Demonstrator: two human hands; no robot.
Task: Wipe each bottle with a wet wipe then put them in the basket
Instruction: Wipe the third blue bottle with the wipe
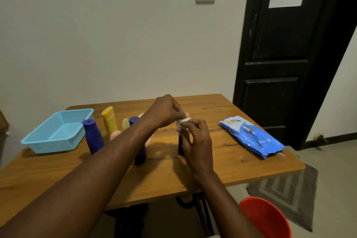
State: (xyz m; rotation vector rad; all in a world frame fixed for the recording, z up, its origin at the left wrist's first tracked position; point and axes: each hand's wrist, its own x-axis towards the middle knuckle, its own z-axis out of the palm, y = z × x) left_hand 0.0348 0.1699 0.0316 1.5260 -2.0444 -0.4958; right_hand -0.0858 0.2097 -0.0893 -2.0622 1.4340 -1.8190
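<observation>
– Zero bottles in the basket, as far as I can see. Nearest in, both hands are together mid-table. The left hand [168, 111] and the right hand [196, 141] each pinch the crumpled white wet wipe [184, 120], just above a dark blue plastic bottle [180, 146] standing on the wooden table [241, 164].

– So, first bottle?

– My read, yes: wipe being opened out or just going on. All the rest is left to do. A second dark blue bottle [140, 153] stands behind the left forearm. A third dark blue bottle [94, 138] and a tall yellow plastic bottle [109, 120] stand upright further left. The light blue plastic mesh basket [56, 144] sits at the far left, nothing showing inside. The blue soft pack of wipes [251, 137] lies well apart on the right.

– Anything unclear?

– Plenty. The right hand covers most of the bottle under it, and I can't tell whether it touches the bottle. The pink rounded shapes [116, 134] and a pale yellow rounded shape [125, 123] are half hidden by the forearm. Probably more bottles, count uncertain.
</observation>
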